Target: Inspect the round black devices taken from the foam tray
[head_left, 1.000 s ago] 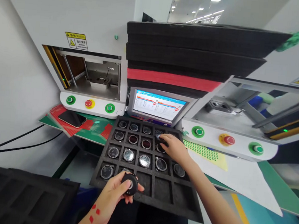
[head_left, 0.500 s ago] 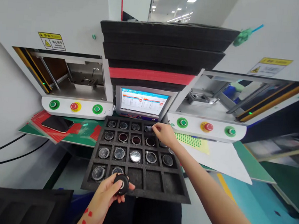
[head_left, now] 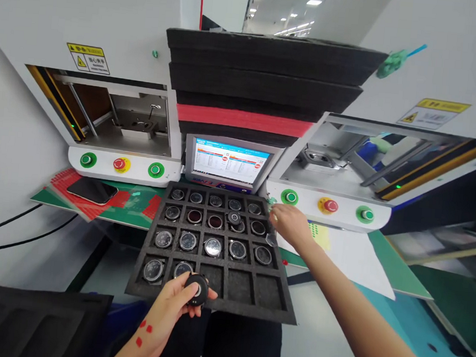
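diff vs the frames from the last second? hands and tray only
The right hand left the tray's back cells and moved right, off its edge. A dark round part now lies loosely over the second row, where it had been working. The left hand holds its round part at the near edge as before.

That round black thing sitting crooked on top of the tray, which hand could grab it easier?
Probably the right hand. It hovers at the foam tray's right edge, near the loose black disc, and looks empty. The left hand is at the near edge, already holding another disc.
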Action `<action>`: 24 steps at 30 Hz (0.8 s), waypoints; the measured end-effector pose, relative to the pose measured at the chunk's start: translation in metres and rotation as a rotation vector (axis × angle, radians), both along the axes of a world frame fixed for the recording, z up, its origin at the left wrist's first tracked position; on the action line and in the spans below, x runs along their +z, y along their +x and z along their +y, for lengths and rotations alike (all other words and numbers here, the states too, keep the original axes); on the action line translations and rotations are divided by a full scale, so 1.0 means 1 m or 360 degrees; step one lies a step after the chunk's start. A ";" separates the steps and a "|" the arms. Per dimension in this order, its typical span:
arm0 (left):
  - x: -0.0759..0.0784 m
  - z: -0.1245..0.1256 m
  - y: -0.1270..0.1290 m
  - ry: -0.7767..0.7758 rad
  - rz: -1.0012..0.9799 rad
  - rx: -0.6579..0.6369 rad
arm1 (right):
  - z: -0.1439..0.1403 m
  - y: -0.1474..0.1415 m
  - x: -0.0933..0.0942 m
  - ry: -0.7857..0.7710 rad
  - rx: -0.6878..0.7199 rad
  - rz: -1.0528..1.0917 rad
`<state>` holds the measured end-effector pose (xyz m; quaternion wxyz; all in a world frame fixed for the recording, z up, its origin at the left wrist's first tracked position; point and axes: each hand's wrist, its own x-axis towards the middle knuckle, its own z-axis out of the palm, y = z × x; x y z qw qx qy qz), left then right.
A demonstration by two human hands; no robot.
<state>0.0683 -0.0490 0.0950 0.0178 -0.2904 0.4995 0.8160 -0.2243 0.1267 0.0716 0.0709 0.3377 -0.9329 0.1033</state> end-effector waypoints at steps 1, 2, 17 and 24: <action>-0.001 0.001 0.000 -0.0002 0.0005 -0.0022 | 0.002 0.002 -0.006 0.0034 0.0030 -0.0012; -0.001 0.002 -0.001 -0.0005 0.0012 -0.0044 | 0.004 0.004 -0.011 0.0052 0.0047 -0.0020; 0.041 0.022 -0.034 -0.1904 0.0128 -0.0639 | 0.006 0.172 0.048 -0.1036 0.0312 0.0319; 0.041 0.032 -0.040 -0.2380 0.0285 -0.0366 | -0.012 0.270 0.045 -0.1481 0.0106 -0.0269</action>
